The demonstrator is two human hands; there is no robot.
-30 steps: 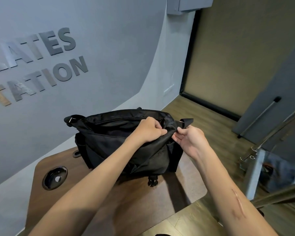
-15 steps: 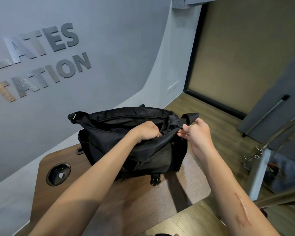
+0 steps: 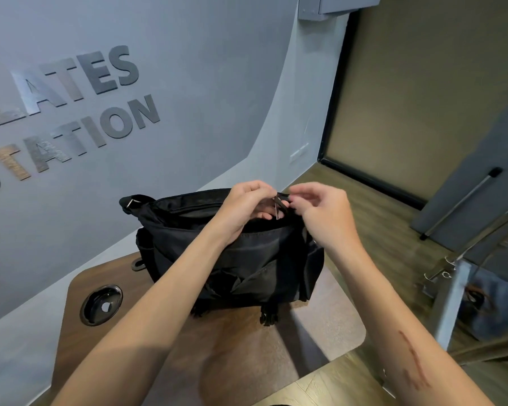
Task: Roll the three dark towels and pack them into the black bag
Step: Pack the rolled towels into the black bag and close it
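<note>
Standing upright on the dark wooden bench [image 3: 135, 341], the soft black fabric bag [image 3: 247, 259] has both hands at its top rim: left hand [image 3: 247, 205] and right hand [image 3: 324, 212] each pinch the zipper there in a curled grip.

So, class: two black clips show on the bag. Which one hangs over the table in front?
The buckle dangling below the bag, nearest the camera; the other ring lies at its left side by the wall.

Grey wall [image 3: 188, 83] with raised lettering [image 3: 71, 112] — wooden table [image 3: 247, 361], wood floor [image 3: 379, 230].
</note>
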